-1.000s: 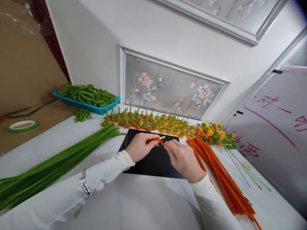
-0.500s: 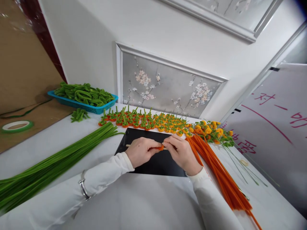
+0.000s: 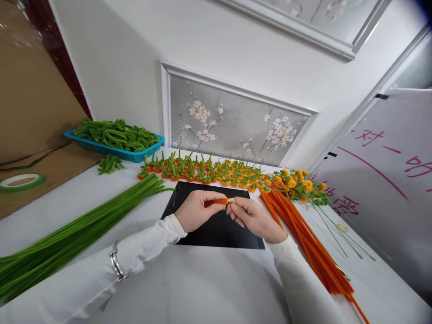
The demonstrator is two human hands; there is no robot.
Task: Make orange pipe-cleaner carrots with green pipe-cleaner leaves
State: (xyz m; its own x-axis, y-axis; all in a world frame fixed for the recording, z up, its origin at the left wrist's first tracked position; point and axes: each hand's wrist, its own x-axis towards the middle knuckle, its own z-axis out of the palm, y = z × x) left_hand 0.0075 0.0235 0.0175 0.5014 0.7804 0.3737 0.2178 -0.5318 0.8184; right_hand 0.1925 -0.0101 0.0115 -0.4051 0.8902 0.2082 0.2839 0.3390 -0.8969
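Over a black mat [image 3: 216, 234] my two hands meet at a thin pale stick [image 3: 231, 200] with an orange pipe cleaner [image 3: 221, 202] wound around it. The fingers of my left hand [image 3: 197, 210] are closed around the wound orange part. My right hand [image 3: 254, 217] pinches the bare end of the stick between thumb and fingertips, its other fingers curled beneath. Just right of that hand lies a bundle of long orange pipe cleaners [image 3: 303, 234]. To the left is a bundle of long green pipe cleaners [image 3: 101, 216].
Behind the mat stand rows of small orange flower heads [image 3: 184, 171] and yellow flower heads [image 3: 241, 173] with green stems. A blue basket [image 3: 135, 155] of green pieces sits at back left, near a roll of green tape [image 3: 39, 181]. Finished-looking yellow flowers [image 3: 293, 182] lie at right.
My right hand has moved down slightly and its grip has shifted to the stick's end. More of the wound orange pipe cleaner and the stick's right end now show between my hands.
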